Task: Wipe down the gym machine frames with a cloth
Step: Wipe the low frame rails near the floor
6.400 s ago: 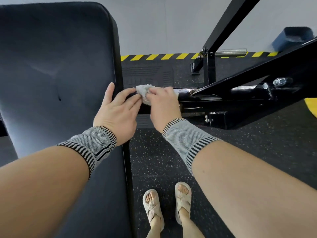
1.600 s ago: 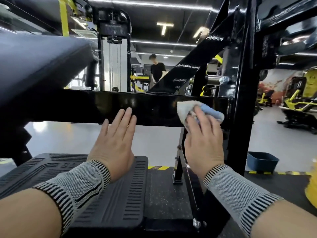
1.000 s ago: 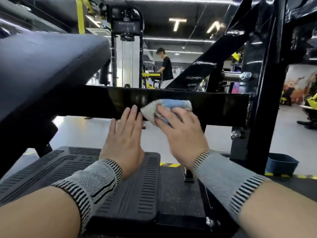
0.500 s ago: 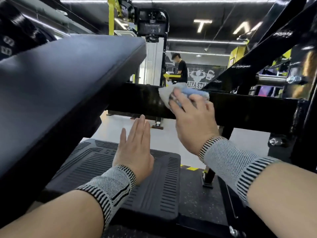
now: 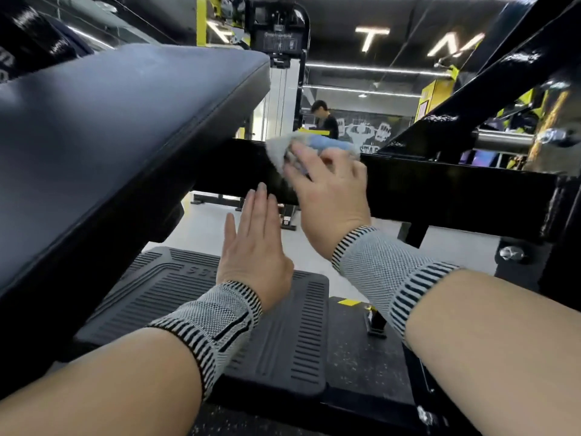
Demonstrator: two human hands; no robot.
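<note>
A glossy black horizontal frame bar [image 5: 446, 193] of the gym machine runs across the middle of the view. My right hand [image 5: 330, 190] presses a grey and blue cloth [image 5: 314, 146] against the bar's top front edge, fingers curled over the cloth, just right of the pad. My left hand [image 5: 251, 247] hovers flat below the bar with straight fingers, holding nothing. Both wrists wear grey striped knit bands.
A large dark padded bench [image 5: 110, 136] slopes across the left, close to the cloth. A ribbed black footplate [image 5: 283, 341] lies below the hands. A diagonal black strut [image 5: 503, 77] rises at right. A person [image 5: 327, 121] stands far back among the machines.
My right hand has slid the cloth leftward along the bar toward the pad. My left hand dropped off the bar and now hangs flat below it.
</note>
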